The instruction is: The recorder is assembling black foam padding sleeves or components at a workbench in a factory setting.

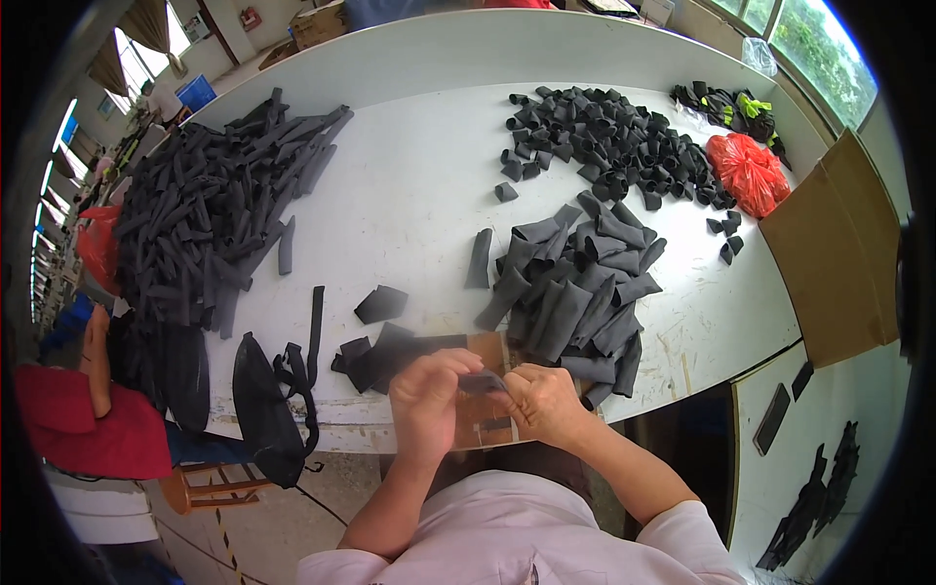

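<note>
Close to the table's front edge, my left hand (427, 398) and my right hand (548, 402) hold a small dark grey fabric piece (481, 382) between them. The fingers of both hands are closed on its two ends. Under my hands lies a brown cardboard piece (487, 346) with tape on it. Just beyond my right hand is a heap of flat grey fabric tubes (575, 302). Left of my left hand lie several dark fabric pieces (380, 353), and a loose grey piece (381, 304) is a little farther off.
A large pile of long grey strips (210, 205) covers the left of the white table (419, 175). Short black rings (614, 136), a red plastic bag (748, 174) and a cardboard sheet (834, 244) are at right. A person in red (93, 419) sits at left.
</note>
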Demonstrator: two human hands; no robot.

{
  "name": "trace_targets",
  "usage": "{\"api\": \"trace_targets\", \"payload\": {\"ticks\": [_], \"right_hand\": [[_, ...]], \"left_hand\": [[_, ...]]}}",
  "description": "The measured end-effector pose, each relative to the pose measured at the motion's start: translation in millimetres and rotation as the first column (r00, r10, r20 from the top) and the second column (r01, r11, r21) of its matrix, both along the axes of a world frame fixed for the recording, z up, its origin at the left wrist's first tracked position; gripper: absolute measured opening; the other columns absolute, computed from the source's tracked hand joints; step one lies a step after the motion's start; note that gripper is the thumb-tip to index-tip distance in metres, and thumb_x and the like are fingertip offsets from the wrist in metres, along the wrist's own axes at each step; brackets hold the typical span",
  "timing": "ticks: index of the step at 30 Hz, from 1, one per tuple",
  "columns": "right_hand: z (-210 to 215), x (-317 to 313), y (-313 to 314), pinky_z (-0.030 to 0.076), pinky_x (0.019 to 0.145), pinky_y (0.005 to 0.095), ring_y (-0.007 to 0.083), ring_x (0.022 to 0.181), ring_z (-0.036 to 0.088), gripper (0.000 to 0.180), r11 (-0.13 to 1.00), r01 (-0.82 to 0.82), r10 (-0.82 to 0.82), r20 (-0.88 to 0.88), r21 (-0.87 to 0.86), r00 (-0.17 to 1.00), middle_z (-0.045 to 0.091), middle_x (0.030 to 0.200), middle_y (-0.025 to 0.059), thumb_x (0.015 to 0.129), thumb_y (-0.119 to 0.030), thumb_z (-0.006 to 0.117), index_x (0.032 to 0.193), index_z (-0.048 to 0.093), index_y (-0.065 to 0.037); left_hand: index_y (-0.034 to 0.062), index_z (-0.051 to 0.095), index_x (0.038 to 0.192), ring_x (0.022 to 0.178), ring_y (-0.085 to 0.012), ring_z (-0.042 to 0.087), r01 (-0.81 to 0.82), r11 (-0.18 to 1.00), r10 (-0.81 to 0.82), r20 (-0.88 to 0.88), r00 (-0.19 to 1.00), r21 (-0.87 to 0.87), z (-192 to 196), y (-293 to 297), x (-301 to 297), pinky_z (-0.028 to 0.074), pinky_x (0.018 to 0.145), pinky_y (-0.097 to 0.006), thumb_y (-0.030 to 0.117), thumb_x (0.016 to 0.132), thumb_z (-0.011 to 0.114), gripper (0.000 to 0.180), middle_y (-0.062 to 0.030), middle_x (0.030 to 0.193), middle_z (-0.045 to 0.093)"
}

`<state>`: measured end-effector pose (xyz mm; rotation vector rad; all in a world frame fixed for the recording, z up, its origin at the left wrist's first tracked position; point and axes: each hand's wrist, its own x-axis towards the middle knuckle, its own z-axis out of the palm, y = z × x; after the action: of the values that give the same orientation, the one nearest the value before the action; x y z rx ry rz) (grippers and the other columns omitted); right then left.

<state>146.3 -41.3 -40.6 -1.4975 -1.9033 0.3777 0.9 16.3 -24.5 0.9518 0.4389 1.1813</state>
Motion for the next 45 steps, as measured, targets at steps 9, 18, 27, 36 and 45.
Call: {"api": "trace_targets", "payload": {"ticks": [9, 18, 27, 36, 45], "right_hand": [[3, 27, 13, 0.037, 0.045, 0.0235, 0.0118, 0.047, 0.044, 0.038, 0.922, -0.295, -0.227, -0.967, -0.251, 0.115, 0.044, 0.052, 0.0013, 0.089, -0.031, 0.046, 0.064, 0.05, -0.003], [-32, -8, -32, 0.038, 0.045, 0.0212, 0.0084, 0.048, 0.047, 0.031, 0.767, -0.139, -0.475, -0.701, -0.626, 0.531, 0.05, 0.053, 0.0023, 0.089, -0.024, 0.047, 0.072, 0.057, 0.0], [-17, -70, -21, 0.043, 0.055, 0.0273, 0.0133, 0.061, 0.052, 0.037, 0.792, -0.323, -0.356, -0.821, -0.519, 0.447, 0.056, 0.078, 0.0091, 0.084, -0.03, 0.055, 0.103, 0.052, 0.002], [-37, -71, -37, 0.039, 0.081, 0.0254, 0.0162, 0.101, 0.039, 0.047, 0.972, 0.011, -0.201, -0.813, -0.234, 0.547, 0.044, 0.102, 0.0084, 0.076, -0.026, 0.065, 0.111, 0.048, -0.001], [-2, -53, -45, 0.038, 0.086, 0.0299, 0.0181, 0.102, 0.044, 0.048, 0.921, -0.354, -0.077, -0.966, -0.164, 0.249, 0.042, 0.113, 0.0085, 0.076, -0.001, 0.054, 0.123, 0.041, -0.002]], "left_hand": [[0.0031, 0.04, 0.119, 0.097, -0.0363, 0.047, -0.171, 0.798, 0.559, -0.816, -0.144, 0.577, -116, 153, -49, 0.039, 0.084, -0.044, 0.017, 0.073, 0.057, 0.052, -0.0165, 0.111, 0.049], [0.0023, 0.056, 0.067, 0.069, -0.0212, 0.053, -0.223, 0.671, 0.731, -0.681, 0.04, 0.707, -111, 155, -63, 0.042, 0.061, -0.034, 0.011, 0.068, 0.066, 0.013, -0.0074, 0.068, 0.058], [0.0051, 0.058, 0.098, 0.093, -0.026, 0.056, 0.271, 0.61, 0.194, 0.472, 0.86, -0.745, -56, 14, -70, 0.046, 0.079, -0.04, 0.007, 0.078, 0.056, 0.019, -0.0122, 0.103, 0.057], [0.0112, 0.051, 0.105, 0.103, -0.0202, 0.048, 0.303, 0.729, -0.038, 0.406, 0.913, -0.614, -36, -34, -45, 0.04, 0.085, -0.035, 0.023, 0.087, 0.048, 0.021, -0.0081, 0.113, 0.051], [0.0122, 0.053, 0.095, 0.095, -0.0224, 0.054, 0.23, 0.679, 0.073, 0.376, 0.924, -0.697, -59, -52, -42, 0.043, 0.081, -0.036, 0.02, 0.085, 0.05, 0.013, -0.0071, 0.103, 0.056]]}}
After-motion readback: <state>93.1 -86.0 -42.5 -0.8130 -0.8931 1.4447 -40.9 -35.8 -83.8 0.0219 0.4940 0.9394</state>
